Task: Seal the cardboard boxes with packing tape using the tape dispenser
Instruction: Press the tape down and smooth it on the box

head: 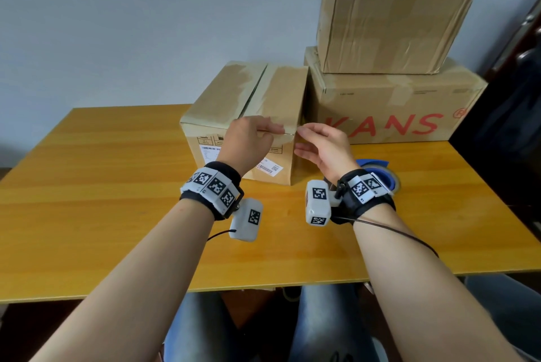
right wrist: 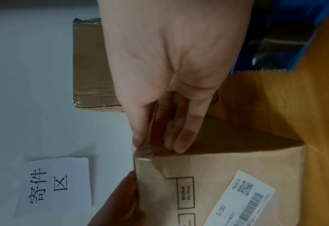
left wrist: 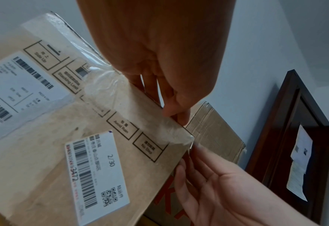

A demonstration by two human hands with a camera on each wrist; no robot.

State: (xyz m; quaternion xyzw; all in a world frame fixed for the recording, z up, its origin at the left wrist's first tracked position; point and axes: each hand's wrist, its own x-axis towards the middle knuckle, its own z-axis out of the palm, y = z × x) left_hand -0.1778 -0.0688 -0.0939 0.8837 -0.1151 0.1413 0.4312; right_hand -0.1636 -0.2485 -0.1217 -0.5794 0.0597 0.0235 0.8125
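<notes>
A labelled cardboard box (head: 257,92) (left wrist: 43,152) (right wrist: 227,165) stands mid-table with clear tape (left wrist: 150,110) (right wrist: 150,154) along its top front edge. My left hand (head: 254,139) (left wrist: 159,61) pinches that taped edge near the front right corner, thumb on the front face and fingers on top. My right hand (head: 325,142) (left wrist: 227,191) (right wrist: 169,61) lies with straight fingers against the box's right side at the same corner, thumb at the top edge. The blue tape dispenser (head: 377,167) (right wrist: 275,45) lies on the table behind my right wrist, partly hidden.
Two more boxes are stacked at the back right: a large one with red letters (head: 395,109) and a taped one (head: 395,19) on top. The yellow table (head: 117,200) reaches the wall. Dark furniture (head: 512,127) stands at the right. A paper sign (right wrist: 57,183) hangs on the wall.
</notes>
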